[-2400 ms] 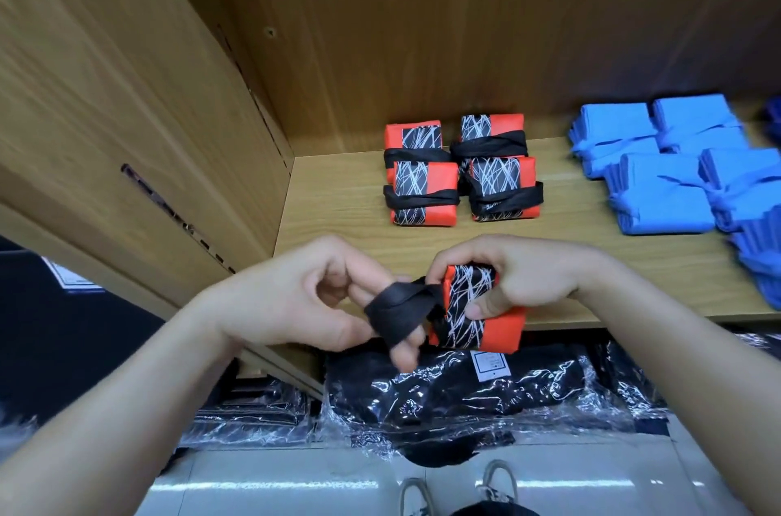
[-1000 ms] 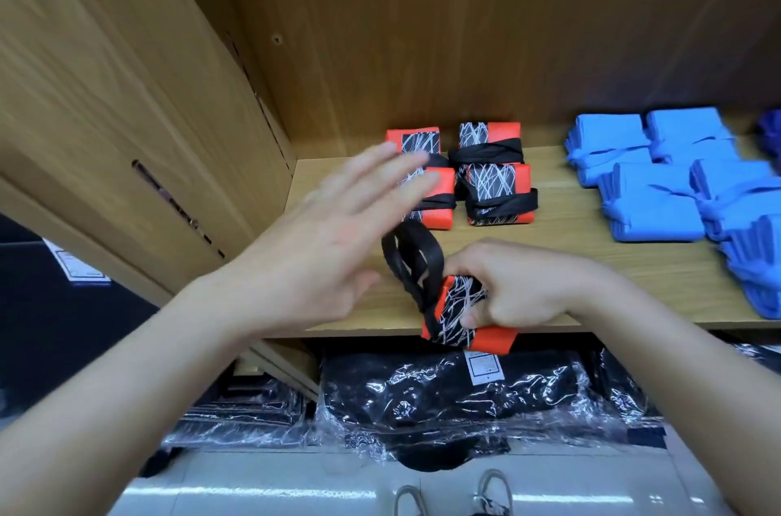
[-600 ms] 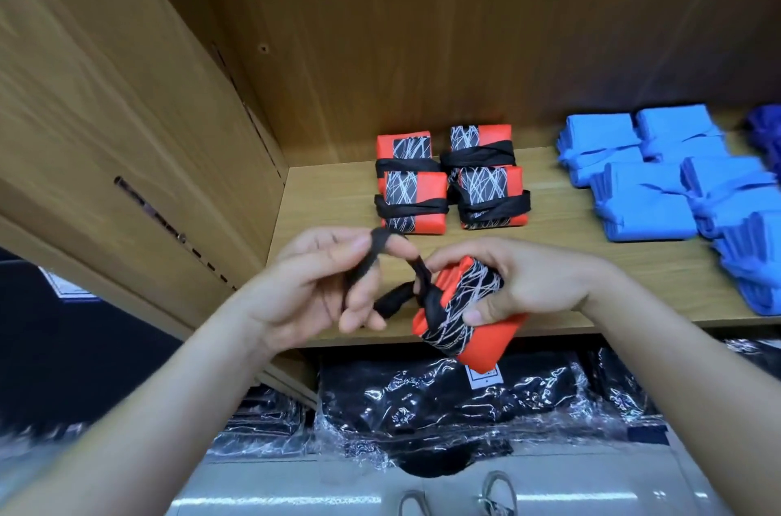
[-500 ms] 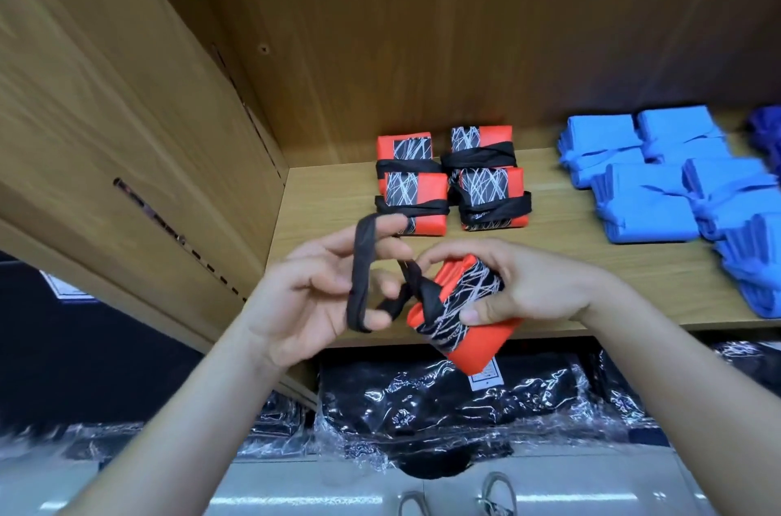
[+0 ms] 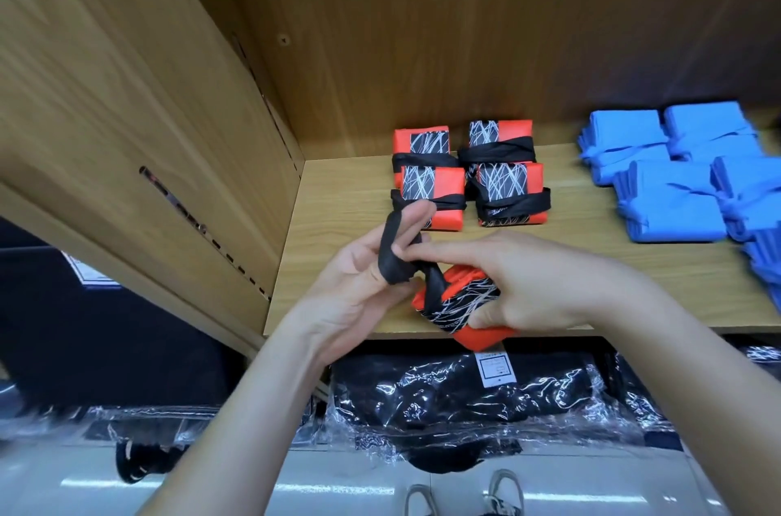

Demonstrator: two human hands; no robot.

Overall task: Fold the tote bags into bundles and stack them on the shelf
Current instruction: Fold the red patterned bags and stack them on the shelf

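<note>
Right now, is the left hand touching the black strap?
Touching. Head view: the black strap loops around the left hand's fingers, while the right hand grips the orange bundle.

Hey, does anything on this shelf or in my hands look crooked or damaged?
Nothing spilled or damaged. The front right red bundle on the shelf sits slightly twisted, its band slanting. The black strap of the held bundle is loose, looped over fingers of the left hand while the right hand grips it.
</note>
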